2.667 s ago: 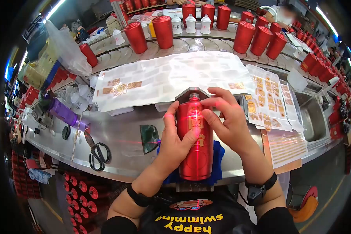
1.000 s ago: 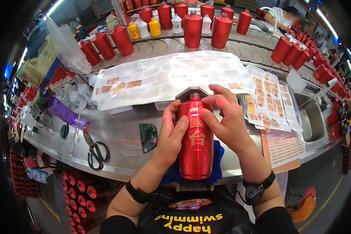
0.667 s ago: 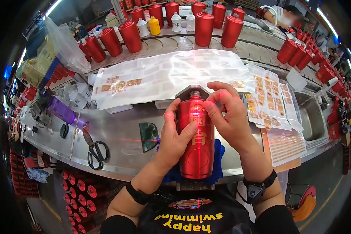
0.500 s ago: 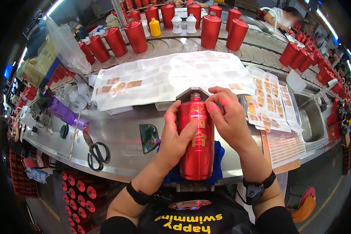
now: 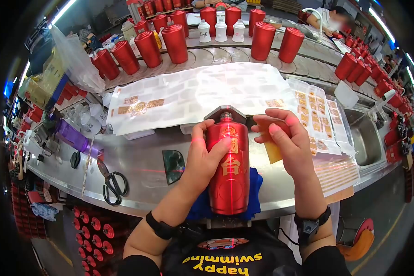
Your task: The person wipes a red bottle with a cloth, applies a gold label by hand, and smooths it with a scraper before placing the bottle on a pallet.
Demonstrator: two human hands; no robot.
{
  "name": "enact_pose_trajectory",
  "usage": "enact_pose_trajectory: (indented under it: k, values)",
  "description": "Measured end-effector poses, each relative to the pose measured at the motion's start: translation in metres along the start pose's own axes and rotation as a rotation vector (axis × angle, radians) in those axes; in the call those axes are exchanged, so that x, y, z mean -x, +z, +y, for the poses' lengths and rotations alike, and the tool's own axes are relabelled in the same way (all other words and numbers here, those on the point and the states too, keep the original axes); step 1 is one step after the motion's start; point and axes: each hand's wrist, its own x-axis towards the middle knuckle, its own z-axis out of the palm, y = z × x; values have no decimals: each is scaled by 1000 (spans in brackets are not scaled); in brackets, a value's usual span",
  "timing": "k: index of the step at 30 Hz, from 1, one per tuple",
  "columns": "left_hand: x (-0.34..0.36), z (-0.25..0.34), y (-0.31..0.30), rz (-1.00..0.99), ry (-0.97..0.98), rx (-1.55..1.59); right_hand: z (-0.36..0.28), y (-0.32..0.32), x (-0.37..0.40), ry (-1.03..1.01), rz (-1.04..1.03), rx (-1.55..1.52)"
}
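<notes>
A red bottle with gold characters down its front lies in front of me, its neck against a dark angled stop. Red laser lines cross it. My left hand is wrapped over the bottle's left side, thumb pressed on the front near the characters. To the right of the bottle, my right hand is raised and grips a flat amber scraper between thumb and fingers. Beneath the bottle is a blue cloth. A dark green flat plate rests on the metal table left of my left hand.
White sheets with gold stickers span the back of the bench. More sticker sheets lie right, near a sink. Black-handled scissors lie left. Red bottles stand on a conveyor; a person sits beyond.
My right hand has moved right, away from the bottle's neck, and the amber scraper now shows in it. My left hand stays on the bottle. Bottles on the conveyor have shifted right.
</notes>
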Motion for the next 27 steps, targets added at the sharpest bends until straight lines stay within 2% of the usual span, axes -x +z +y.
enact_pose_trajectory:
  k: [5,8,11,13,17,22,27]
  values:
    - [-2,1,2,-1,2,-42,3,5,3,-127,-33,317]
    - [-2,-1,-3,-39,-75,57,-3,11,7,-7,6,118]
    - [3,7,1,-14,-50,176,-14,-2,1,172,-91,190]
    - [1,2,-2,-9,-6,89,-17,-5,-7,255,-171,259]
    - [-5,-1,-5,-14,102,-104,-11,0,-17,223,-180,224]
    - [-9,7,-1,-10,143,-233,-5,6,-25,189,-242,73]
    - [-7,11,2,9,243,-347,-12,6,-20,153,-258,73]
